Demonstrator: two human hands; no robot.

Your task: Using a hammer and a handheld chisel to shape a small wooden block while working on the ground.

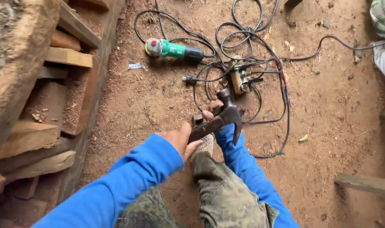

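My left hand grips the handle of a dark, rusty claw hammer, raised over the dirt with its claw curving downward. My right hand lies just beyond the hammer head, which partly hides it. Its fingertips pinch a small grey-brown wooden piece at ground level. Both arms are in blue sleeves. My knee in camouflage trousers and a light shoe sit directly under the hammer.
A green angle grinder lies on the reddish, sawdust-strewn ground at the top. Tangled black cables run to a small socket box. Stacked timber fills the left side. A plank lies at the right and a white sack sits in the top right corner.
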